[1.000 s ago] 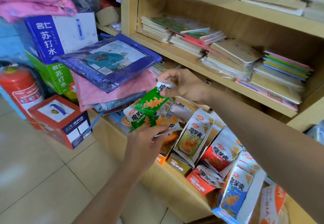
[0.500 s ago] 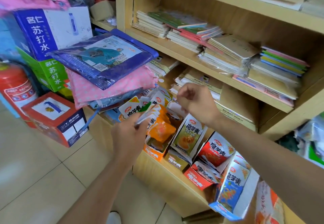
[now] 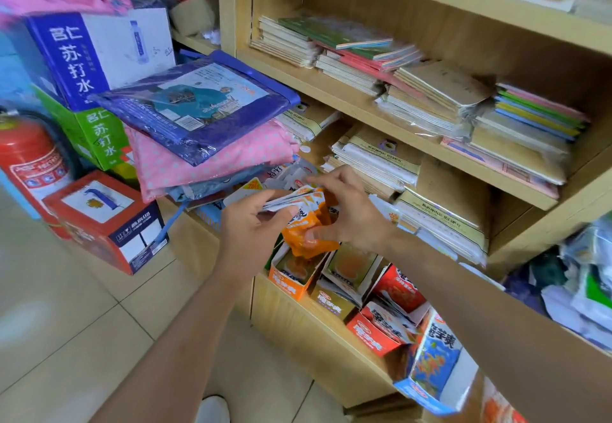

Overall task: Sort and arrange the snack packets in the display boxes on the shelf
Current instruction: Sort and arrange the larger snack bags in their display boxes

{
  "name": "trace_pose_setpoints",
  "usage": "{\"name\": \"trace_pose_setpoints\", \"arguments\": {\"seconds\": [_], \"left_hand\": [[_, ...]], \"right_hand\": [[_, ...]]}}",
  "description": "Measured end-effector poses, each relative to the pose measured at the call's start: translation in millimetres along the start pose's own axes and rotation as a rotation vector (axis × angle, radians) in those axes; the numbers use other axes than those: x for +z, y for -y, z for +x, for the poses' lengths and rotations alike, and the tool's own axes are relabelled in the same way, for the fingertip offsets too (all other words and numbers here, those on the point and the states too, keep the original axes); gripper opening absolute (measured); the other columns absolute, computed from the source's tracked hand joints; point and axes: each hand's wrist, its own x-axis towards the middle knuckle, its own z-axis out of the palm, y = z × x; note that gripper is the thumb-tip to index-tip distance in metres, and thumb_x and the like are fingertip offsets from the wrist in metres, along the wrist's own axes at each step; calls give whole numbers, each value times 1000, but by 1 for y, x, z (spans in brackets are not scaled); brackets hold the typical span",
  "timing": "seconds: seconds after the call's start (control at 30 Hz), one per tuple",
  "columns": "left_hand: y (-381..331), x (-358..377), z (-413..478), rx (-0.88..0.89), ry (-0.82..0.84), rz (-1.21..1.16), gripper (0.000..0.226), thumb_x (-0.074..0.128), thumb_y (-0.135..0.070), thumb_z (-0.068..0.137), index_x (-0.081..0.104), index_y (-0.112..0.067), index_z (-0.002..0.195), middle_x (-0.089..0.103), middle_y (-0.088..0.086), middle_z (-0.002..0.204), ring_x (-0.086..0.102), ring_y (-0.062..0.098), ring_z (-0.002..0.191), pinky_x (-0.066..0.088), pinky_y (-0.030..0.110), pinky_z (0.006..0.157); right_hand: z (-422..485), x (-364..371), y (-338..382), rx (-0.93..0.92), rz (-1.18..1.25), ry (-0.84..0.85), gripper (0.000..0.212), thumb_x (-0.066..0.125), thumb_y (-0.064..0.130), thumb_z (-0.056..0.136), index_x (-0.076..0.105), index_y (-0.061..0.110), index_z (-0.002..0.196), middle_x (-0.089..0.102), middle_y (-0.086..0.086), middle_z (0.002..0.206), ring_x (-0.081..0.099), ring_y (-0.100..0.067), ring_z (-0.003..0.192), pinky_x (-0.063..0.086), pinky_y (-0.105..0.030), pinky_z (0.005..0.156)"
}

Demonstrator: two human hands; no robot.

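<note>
Sorting step: your left hand [image 3: 251, 224] grips the packets [image 3: 306, 224], fingers curled; right hand [image 3: 351, 214] pinches their lower edge. Likely next: seat them in orange box [image 3: 291, 275], 6 o'clock.

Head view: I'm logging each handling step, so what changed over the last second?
The right hand let go of the green packet it pinched, came down and now grips the orange packets together with the left hand, which holds the stack over the orange display box. No green packet shows in either hand now. The red display box, blue display box and notebooks stayed put.
</note>
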Motion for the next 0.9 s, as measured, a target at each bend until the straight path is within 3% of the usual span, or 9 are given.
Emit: {"name": "trace_pose_setpoints", "arguments": {"seconds": [0.13, 0.27, 0.37, 0.43, 0.5, 0.57, 0.67, 0.73, 0.9], "left_hand": [[-4, 6, 1, 0, 5, -53, 18, 77, -9, 87, 75, -16, 104, 76, -11, 95, 73, 4, 90, 58, 20, 75], [-11, 12, 3, 34, -12, -72, 21, 78, -9, 85, 75, -11, 105, 77, -7, 97, 73, 4, 92, 60, 24, 79], [-20, 17, 4, 45, 36, -213, 39, 80, -1, 82, 69, -12, 118, 75, -5, 110, 71, 7, 103, 59, 26, 85], [-18, 17, 6, 10, 41, -262, 58, 82, 0, 78, 60, -22, 127, 69, -10, 123, 66, 4, 111, 56, 19, 85], [-7, 18, 6, 13, 21, -109, 57, 82, -3, 79, 60, -31, 123, 66, -16, 120, 65, 1, 106, 55, 14, 79], [12, 18, 3, 19, 53, 111, 39, 81, -7, 81, 68, -30, 110, 70, -17, 104, 67, -1, 91, 57, 20, 78], [37, 23, -5, 49, 301, 366, 21, 78, -13, 85, 76, -25, 102, 75, -13, 96, 68, 1, 87, 58, 32, 86], [46, 27, -10, 88, 447, 495, 17, 71, -12, 89, 78, -21, 102, 76, -8, 95, 69, 8, 86, 58, 38, 82], [51, 36, -9, 126, 541, 639, 23, 60, -8, 95, 77, -20, 105, 75, -1, 94, 69, 17, 82, 57, 39, 75]], "right_hand": [[1, 3, -3, 37, -18, 47, 58, 87, 43, 62, 65, 17, 109, 65, -1, 99, 54, -19, 94, 50, -46, 83], [-7, 4, -3, 87, 137, 36, 63, 89, 34, 68, 62, 19, 123, 71, 3, 109, 67, -15, 100, 56, -40, 88], [-9, -1, -7, 150, 241, -71, 41, 87, 16, 74, 68, 14, 111, 75, -4, 100, 70, -24, 90, 57, -45, 80], [-9, -7, -10, 208, 276, -154, 39, 86, 14, 75, 67, 15, 109, 74, -4, 98, 70, -23, 87, 58, -45, 77], [-8, -13, -14, 273, 283, -210, 48, 86, 18, 75, 60, 20, 116, 72, 3, 102, 70, -15, 90, 59, -43, 81], [-8, -17, -17, 314, 295, -259, 58, 87, 20, 73, 56, 24, 121, 71, 7, 105, 70, -12, 94, 60, -42, 83], [-12, -18, -20, 327, 353, -360, 49, 87, 16, 74, 61, 23, 115, 74, 4, 100, 71, -14, 90, 61, -45, 79], [-15, -18, -22, 323, 384, -440, 43, 84, 11, 76, 64, 22, 113, 74, 3, 99, 72, -13, 88, 61, -45, 77], [-21, -19, -33, 323, 335, -548, 40, 82, 15, 79, 63, 21, 114, 73, 2, 95, 71, -18, 84, 61, -45, 71]]}}
